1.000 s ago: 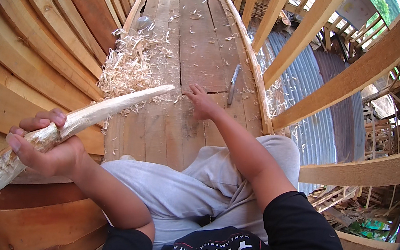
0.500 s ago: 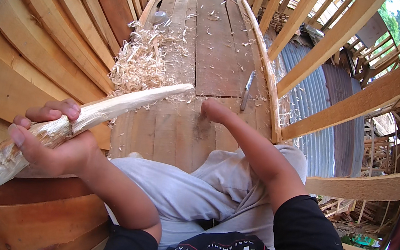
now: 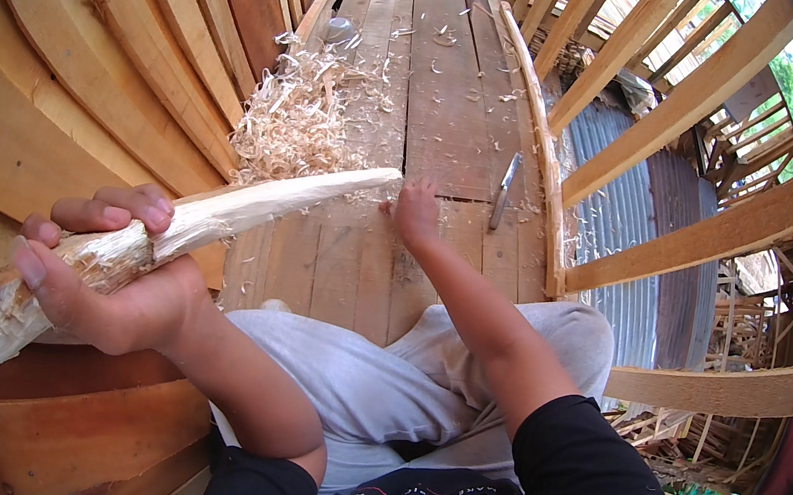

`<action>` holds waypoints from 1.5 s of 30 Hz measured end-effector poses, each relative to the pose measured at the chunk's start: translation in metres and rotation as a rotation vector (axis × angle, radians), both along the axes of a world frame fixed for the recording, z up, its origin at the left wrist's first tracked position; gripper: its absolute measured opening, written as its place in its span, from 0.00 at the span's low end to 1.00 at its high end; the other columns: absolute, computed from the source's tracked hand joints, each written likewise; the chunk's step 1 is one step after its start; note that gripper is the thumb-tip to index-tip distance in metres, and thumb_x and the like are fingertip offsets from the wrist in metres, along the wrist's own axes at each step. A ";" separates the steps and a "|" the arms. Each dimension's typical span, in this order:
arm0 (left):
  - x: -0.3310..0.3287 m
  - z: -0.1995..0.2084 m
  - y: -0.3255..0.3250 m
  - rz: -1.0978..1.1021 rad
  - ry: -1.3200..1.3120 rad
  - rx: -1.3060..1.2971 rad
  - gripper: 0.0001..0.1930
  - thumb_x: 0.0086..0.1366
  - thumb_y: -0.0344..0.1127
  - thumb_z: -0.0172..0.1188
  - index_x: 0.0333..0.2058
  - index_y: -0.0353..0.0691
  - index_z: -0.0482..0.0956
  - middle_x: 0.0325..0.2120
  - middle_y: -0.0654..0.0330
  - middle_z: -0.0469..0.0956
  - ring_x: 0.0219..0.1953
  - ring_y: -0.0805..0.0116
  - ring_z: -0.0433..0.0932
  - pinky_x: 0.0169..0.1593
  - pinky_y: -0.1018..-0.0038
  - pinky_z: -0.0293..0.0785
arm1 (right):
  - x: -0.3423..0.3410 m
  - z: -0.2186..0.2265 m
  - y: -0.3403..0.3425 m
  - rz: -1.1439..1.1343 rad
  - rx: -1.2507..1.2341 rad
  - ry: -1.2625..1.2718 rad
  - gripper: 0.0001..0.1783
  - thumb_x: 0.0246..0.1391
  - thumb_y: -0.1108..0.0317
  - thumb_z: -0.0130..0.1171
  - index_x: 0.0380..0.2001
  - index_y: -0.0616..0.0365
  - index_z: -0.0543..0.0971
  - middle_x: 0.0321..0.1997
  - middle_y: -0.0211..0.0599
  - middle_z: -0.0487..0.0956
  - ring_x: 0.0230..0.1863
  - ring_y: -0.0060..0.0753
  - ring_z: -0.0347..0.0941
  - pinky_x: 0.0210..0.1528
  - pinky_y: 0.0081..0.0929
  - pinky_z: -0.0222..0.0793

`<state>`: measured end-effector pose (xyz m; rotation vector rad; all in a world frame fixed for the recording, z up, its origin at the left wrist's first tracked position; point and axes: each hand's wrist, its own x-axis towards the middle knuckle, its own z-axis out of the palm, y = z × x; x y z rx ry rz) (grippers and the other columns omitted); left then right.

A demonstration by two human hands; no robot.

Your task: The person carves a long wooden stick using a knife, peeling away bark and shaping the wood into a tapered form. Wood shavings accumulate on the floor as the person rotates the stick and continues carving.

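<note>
My left hand is wrapped around a thick, partly peeled wooden pole. It slants from the lower left up to a narrow, pale tip near the middle. Rough bark-like patches remain around my grip, while the far part is shaved smooth. Just beside the tip is my right hand, over the floorboards, thumb apart from the fingers and nothing visible in it; whether it touches the tip I cannot tell. A slim knife lies on the boards to the right of that hand.
Curled wood shavings pile up on the plank floor, against the left board wall. A small clear container sits beyond them. To the right stands a slatted wooden railing, with corrugated metal sheets beyond it.
My right hand has loosened from a curled shape and come closer to the pole's tip. The left hand keeps its grip on the pole. The whole view has shifted slightly.
</note>
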<state>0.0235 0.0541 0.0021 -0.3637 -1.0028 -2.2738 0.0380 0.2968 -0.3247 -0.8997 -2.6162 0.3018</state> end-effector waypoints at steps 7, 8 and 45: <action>-0.003 0.002 -0.001 0.069 0.016 -0.017 0.19 0.58 0.50 0.59 0.32 0.44 0.62 0.14 0.60 0.62 0.11 0.68 0.62 0.17 0.73 0.62 | -0.008 -0.021 0.005 0.148 -0.075 -0.008 0.07 0.47 0.79 0.51 0.25 0.65 0.80 0.40 0.50 0.73 0.46 0.48 0.71 0.43 0.37 0.74; -0.001 0.003 -0.001 0.045 0.003 -0.012 0.19 0.57 0.49 0.60 0.32 0.44 0.61 0.15 0.60 0.62 0.13 0.69 0.62 0.20 0.73 0.62 | -0.007 -0.022 0.010 0.175 -0.052 0.026 0.07 0.46 0.79 0.51 0.24 0.64 0.80 0.38 0.48 0.74 0.44 0.48 0.72 0.42 0.37 0.74; 0.019 -0.036 0.079 -0.268 0.129 -0.184 0.16 0.61 0.41 0.61 0.35 0.37 0.65 0.14 0.61 0.66 0.14 0.72 0.68 0.17 0.76 0.66 | 0.111 -0.007 0.163 -0.427 -0.364 -0.210 0.14 0.49 0.67 0.55 0.35 0.67 0.80 0.44 0.58 0.78 0.49 0.53 0.75 0.49 0.39 0.71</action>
